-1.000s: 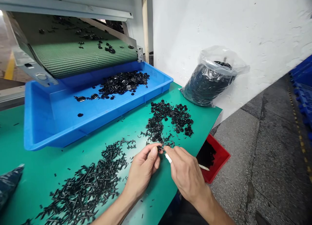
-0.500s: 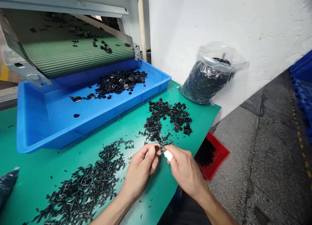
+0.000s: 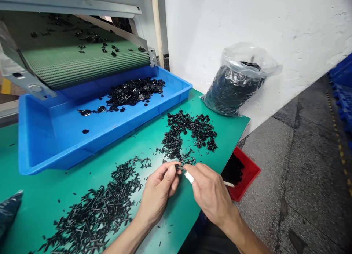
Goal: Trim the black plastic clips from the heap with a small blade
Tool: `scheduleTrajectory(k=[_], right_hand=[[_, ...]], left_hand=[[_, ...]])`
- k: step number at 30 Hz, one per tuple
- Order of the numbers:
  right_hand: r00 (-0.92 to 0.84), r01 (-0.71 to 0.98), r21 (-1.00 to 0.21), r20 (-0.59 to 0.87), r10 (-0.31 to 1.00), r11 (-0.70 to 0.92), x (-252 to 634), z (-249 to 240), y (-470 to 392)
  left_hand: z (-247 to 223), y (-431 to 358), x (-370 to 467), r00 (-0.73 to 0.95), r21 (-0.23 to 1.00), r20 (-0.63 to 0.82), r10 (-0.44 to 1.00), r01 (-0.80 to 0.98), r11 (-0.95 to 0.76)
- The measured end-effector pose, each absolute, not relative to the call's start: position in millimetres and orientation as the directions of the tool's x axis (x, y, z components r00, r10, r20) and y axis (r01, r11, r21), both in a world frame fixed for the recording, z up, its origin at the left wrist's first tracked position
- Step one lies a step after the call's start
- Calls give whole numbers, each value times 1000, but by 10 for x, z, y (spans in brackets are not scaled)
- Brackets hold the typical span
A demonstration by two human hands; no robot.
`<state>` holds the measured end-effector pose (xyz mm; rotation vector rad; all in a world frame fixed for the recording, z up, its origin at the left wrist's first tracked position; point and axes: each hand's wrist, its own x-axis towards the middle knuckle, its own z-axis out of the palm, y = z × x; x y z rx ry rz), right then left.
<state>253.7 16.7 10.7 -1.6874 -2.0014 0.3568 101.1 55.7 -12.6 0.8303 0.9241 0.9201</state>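
Note:
Between the thumb and fingers of my left hand [image 3: 161,186] I pinch a small round black plastic part [image 3: 177,167]. My right hand [image 3: 209,189] is closed round a slim tool; its thin grey tip [image 3: 181,168] meets the part, and a pale handle end [image 3: 229,184] sticks out behind the hand. White wrapping [image 3: 189,177] covers my right thumb. Just beyond my hands lies a pile of small black round parts [image 3: 189,131]. To the left of my left hand spreads a heap of black branched plastic scraps [image 3: 96,210].
A blue tray [image 3: 68,144] holding black parts stands under a green conveyor belt [image 3: 90,63]. A clear bag [image 3: 233,85] of black pieces leans against the wall. Below the green table's [image 3: 154,140] right edge sits a red bin [image 3: 247,177] with black material.
The tool tip now shows at the part, and the tool's pale handle end has come into view behind my right hand. A clump of parts has dropped off the belt's lower edge.

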Motion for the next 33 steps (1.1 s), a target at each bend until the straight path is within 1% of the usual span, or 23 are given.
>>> scheduleTrajectory(k=[6, 10, 13, 17, 22, 24, 26, 29, 31, 33], right_hand=[[-142, 790, -560, 226, 964, 247, 2578, 38, 192], [-148, 790, -551, 253, 956, 268, 2588, 13, 197], [-164, 811, -505, 286, 944, 294, 2588, 27, 191], [-181, 863, -396, 336, 924, 313, 2563, 78, 187], [-195, 910, -277, 372, 907, 309, 2533, 112, 191], [-197, 918, -255, 373, 907, 304, 2535, 119, 186], [-189, 913, -278, 364, 912, 299, 2537, 129, 175], [-174, 874, -386, 316, 933, 294, 2528, 146, 166], [-125, 838, -493, 244, 962, 234, 2519, 150, 182], [-33, 810, -575, 155, 987, 118, 2518, 145, 220]], left_hand=[[-166, 550, 1000, 323, 905, -264, 909, -243, 349], [-173, 558, 992, 337, 909, -256, 906, -236, 344], [-166, 564, 988, 347, 907, -248, 904, -245, 343], [-133, 580, 991, 368, 892, -239, 899, -283, 353], [-91, 602, 994, 389, 862, -269, 881, -310, 400], [-91, 603, 993, 398, 855, -282, 873, -307, 417], [-99, 594, 993, 394, 857, -289, 872, -299, 419], [-119, 567, 990, 380, 882, -279, 882, -263, 392], [-130, 550, 986, 386, 899, -266, 883, -232, 372], [-138, 544, 984, 388, 900, -265, 883, -229, 371]])
